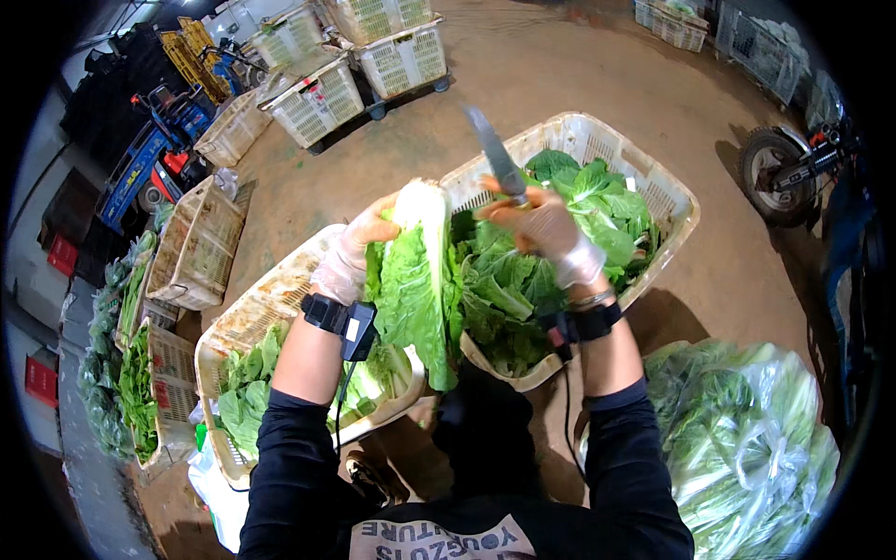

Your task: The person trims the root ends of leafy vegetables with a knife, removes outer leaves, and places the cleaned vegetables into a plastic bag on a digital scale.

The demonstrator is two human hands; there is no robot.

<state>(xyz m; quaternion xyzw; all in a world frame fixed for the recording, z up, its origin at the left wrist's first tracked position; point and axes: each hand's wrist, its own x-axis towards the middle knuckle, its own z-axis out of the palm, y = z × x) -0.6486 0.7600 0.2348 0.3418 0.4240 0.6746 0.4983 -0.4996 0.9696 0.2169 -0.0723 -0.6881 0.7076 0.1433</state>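
Note:
In my left hand (362,235), gloved in thin clear plastic, is a head of Chinese cabbage (415,289). Its white stem end points away from me and its green leaves hang toward my body. My right hand (539,226), also gloved, grips a knife (497,154) with the blade tilted up and left, apart from the cabbage. Beneath that hand stands a white plastic crate (677,191) of leafy greens (597,201). Under my left forearm a second crate (271,294) holds more greens (247,397). Wrist devices with cables sit on both forearms.
A clear plastic bag of greens (747,457) lies at the near right. Stacked crates (317,101) stand at the far left, with more crates (196,247) along the left side. A motorcycle wheel (775,175) is at the right. Brown floor (560,70) stretches beyond the crates.

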